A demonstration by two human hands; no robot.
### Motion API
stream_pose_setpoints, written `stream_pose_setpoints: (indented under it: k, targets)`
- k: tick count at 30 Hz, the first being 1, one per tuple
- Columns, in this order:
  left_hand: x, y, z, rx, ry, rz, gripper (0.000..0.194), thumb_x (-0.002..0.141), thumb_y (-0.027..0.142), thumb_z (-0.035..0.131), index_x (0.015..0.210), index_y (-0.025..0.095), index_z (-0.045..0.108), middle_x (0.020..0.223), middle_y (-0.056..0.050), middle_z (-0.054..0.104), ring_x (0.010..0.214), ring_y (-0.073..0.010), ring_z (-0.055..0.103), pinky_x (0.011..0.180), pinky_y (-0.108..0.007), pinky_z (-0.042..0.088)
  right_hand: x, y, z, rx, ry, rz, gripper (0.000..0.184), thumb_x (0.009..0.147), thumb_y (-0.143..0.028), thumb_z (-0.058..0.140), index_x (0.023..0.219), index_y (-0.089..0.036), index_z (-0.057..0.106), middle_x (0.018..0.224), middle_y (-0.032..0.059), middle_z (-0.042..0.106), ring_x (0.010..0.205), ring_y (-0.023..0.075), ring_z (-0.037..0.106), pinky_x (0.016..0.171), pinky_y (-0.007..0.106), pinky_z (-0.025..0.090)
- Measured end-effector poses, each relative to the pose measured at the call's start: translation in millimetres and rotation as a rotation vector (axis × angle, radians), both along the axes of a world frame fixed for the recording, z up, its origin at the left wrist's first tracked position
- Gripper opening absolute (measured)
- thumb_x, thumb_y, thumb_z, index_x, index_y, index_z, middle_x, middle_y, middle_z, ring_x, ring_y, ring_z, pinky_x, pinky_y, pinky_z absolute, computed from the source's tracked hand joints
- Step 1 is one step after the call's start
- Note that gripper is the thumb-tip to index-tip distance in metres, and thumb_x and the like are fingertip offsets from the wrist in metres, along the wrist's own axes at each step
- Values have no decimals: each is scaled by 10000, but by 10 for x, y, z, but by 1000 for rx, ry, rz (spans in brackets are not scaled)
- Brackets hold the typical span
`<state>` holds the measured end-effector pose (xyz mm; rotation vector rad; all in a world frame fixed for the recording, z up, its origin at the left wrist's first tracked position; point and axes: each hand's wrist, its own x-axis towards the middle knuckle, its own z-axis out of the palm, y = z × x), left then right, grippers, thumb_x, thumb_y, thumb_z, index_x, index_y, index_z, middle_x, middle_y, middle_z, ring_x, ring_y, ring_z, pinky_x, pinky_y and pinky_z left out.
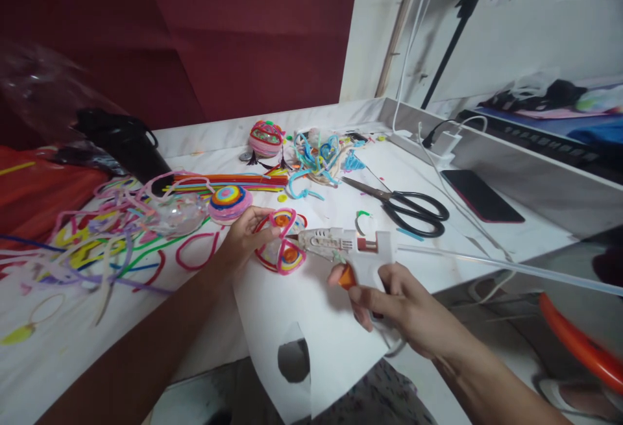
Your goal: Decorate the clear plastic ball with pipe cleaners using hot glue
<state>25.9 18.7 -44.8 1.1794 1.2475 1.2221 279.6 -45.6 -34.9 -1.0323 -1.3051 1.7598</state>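
Note:
My right hand (389,302) is closed around the handle of a white hot glue gun (370,256), with a finger at its orange trigger. A long clear glue stick (506,269) sticks out of the gun's back. The nozzle points left and meets a clear ball decorated with pipe cleaners (282,243), pink-edged with orange and yellow coils. My left hand (248,230) grips that ball at its left side. Whether the nozzle touches the ball, I cannot tell. Beneath them lies a white paper sheet (272,321) with a dark round hole, hanging over the table edge.
Large black scissors (403,204) lie to the right, near a phone (481,194) and a power strip (423,146). Loose pipe cleaners (121,237) are heaped at left beside a dome with coloured rings (230,203). A finished-looking ball (267,139) stands at the back.

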Motion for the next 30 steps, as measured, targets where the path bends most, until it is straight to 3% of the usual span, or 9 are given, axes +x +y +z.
stream_pose_setpoints:
  k: [10, 16, 23, 30]
  targets:
    - [-1, -6, -9, -9, -20, 1, 485, 563, 357, 846, 961, 186, 627, 960, -56, 711, 974, -271, 643, 807, -363, 477, -27, 6, 20, -25, 12, 25, 259, 755, -187, 609, 595, -216, 407, 532, -23, 596, 510, 125, 517, 567, 270, 378]
    - [-20, 7, -27, -24, -32, -17, 483, 567, 331, 842, 973, 188, 624, 990, -62, 706, 1020, -287, 631, 796, -360, 481, -80, -7, 5, -37, 64, -34, 213, 766, -239, 625, 613, -211, 479, 474, -32, 565, 482, 131, 489, 567, 289, 380]
    - [-5, -6, -12, -25, -27, 4, 481, 555, 310, 836, 965, 183, 619, 1004, -69, 699, 1031, -296, 627, 790, -365, 485, -94, -6, 5, -30, -35, -47, 212, 759, -331, 653, 620, -187, 584, 454, -29, 532, 502, 145, 512, 590, 301, 420]
    - [7, -21, 0, -15, -34, -6, 464, 580, 299, 820, 981, 183, 618, 1022, -72, 702, 1031, -288, 631, 818, -373, 486, -94, -20, -12, -4, -39, -17, 250, 805, -293, 597, 581, -182, 602, 503, -2, 568, 514, 135, 506, 578, 287, 408]
